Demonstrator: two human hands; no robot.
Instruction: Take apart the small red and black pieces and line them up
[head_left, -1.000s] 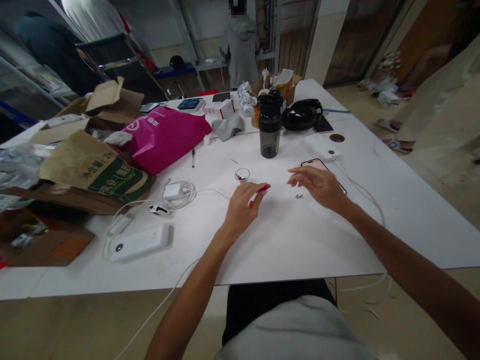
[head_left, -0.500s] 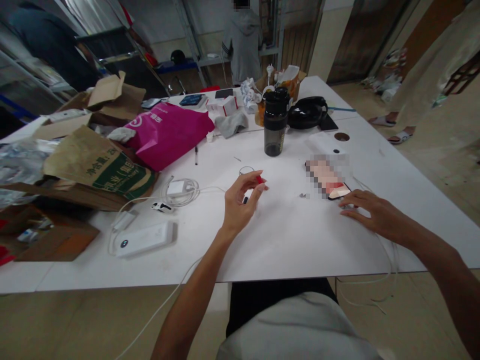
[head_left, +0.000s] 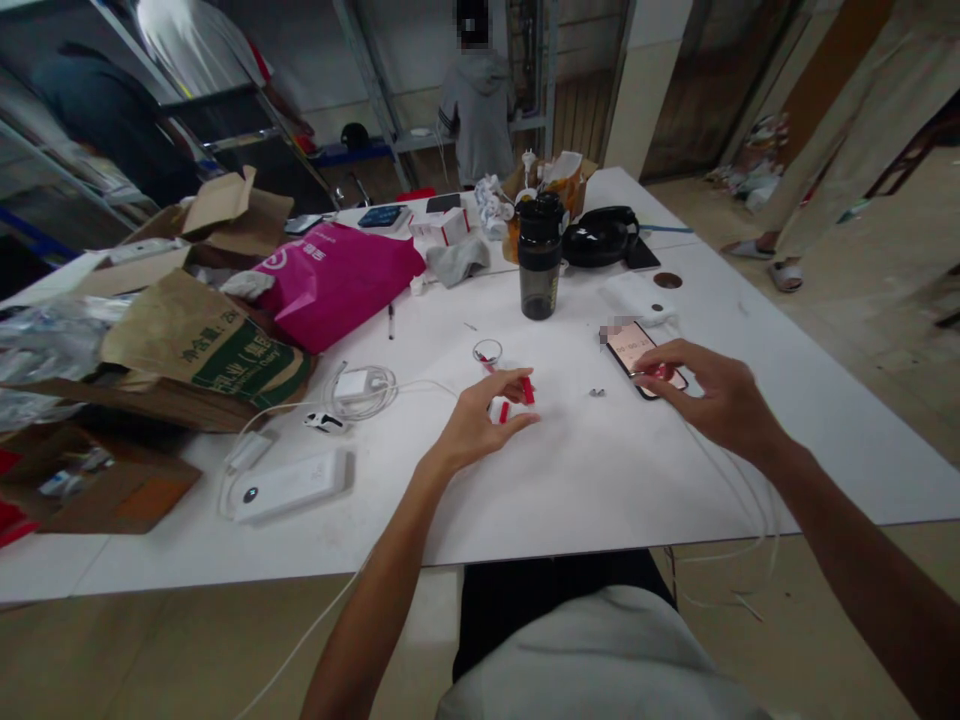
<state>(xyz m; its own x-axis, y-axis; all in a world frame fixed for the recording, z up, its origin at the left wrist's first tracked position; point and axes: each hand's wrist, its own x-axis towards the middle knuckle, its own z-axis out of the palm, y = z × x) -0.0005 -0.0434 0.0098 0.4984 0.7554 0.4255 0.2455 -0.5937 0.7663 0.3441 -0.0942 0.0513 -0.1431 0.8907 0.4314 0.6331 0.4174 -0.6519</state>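
A small red piece (head_left: pixel 528 390) sits at the fingertips of my left hand (head_left: pixel 476 420), whose thumb stands apart from the fingers. A red-and-white bit (head_left: pixel 501 410) shows inside the curl of that hand; its kind is unclear. Just beyond lies a clear round ring-like dish (head_left: pixel 487 352) with something red at it. My right hand (head_left: pixel 705 390) reaches over the lower part of a phone (head_left: pixel 626 345) showing a timer, thumb and fingers pinched round a tiny silvery piece (head_left: pixel 636 376). Between the hands, small metal pieces (head_left: pixel 597 393) lie on the white table (head_left: pixel 555 480).
A dark bottle (head_left: pixel 540 265) and a black case (head_left: pixel 607 238) stand behind. To the left are a power bank (head_left: pixel 292 485), a coiled white cable (head_left: pixel 375 390), a pink bag (head_left: pixel 337 275) and cardboard boxes (head_left: pixel 127 485). People (head_left: pixel 480 110) are in the background.
My right hand has moved left and away from me, from beside the phone to over its lower part. My left thumb has spread away from the fingers and the red piece sits lower.
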